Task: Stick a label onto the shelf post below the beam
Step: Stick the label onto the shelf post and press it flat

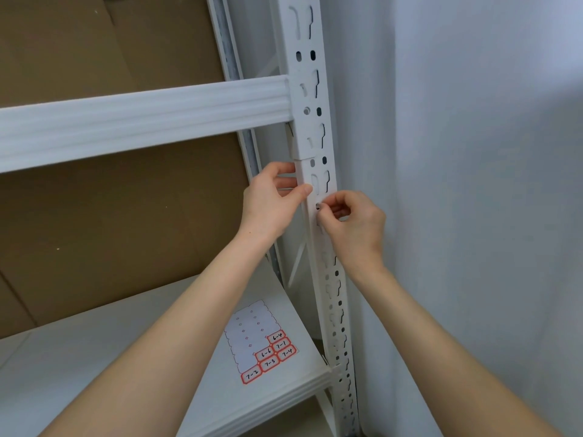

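Observation:
The white perforated shelf post point(310, 99) rises at centre right, and the white beam point(142, 121) hooks into it from the left. Just below the beam, my left hand point(271, 200) grips the post, fingers behind its edge and thumb on its front. My right hand point(353, 222) is slightly lower on the post's right side. Its thumb and curled fingers pinch a small label point(318, 208) against the post's front. Almost all of that label is hidden by the fingertips. A label sheet point(252, 335) with several red-bordered handwritten labels lies on the shelf board below.
The lower shelf board point(110, 357) runs under my forearms, its front edge near the post. Brown cardboard point(110, 222) backs the shelf. A pale wall point(457, 184) stands close on the post's right.

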A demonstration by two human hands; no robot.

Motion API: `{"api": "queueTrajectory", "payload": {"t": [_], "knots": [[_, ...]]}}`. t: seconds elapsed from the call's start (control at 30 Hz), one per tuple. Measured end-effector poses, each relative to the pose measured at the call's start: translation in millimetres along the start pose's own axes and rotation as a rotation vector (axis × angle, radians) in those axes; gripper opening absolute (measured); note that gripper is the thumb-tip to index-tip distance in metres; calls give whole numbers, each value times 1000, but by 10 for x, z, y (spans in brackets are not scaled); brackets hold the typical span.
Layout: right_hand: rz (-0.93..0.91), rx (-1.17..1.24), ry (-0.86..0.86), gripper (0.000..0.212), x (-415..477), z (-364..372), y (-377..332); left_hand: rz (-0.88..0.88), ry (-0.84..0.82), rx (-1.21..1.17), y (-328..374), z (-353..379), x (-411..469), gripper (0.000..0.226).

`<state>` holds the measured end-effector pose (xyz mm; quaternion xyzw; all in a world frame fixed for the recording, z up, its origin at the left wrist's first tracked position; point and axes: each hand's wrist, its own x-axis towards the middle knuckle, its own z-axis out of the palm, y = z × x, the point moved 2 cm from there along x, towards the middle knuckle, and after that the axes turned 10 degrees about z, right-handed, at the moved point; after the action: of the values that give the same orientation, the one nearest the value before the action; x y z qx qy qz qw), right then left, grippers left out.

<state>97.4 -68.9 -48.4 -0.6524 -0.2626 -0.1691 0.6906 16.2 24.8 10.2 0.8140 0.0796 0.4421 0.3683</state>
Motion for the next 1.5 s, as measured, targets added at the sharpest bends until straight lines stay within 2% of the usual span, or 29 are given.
{"api": "queueTrajectory", "payload": {"t": [0.17, 0.3, 0.57, 0.7, 1.0, 1.5], "knots": [[14, 9, -34, 15, -2, -40, -8, 2, -2, 3, 3, -6, -4, 32], [41, 20, -29, 8, -18, -51, -15, 1, 1, 0, 10, -2, -11, 31], [-68, -92, 11, 6, -1, -22, -3, 2, 1, 2, 12, 1, -17, 32], [-40, -1, -12, 12, -3, -57, 10, 8, -9, 14, 13, 0, -15, 33], [-354, 22, 97, 13, -79, -32, 187, 14, 5, -13, -14, 8, -20, 31], [-498, -39, 126, 6, -18, -6, 279, 37, 27, -17, -61, 21, -17, 31]]}}
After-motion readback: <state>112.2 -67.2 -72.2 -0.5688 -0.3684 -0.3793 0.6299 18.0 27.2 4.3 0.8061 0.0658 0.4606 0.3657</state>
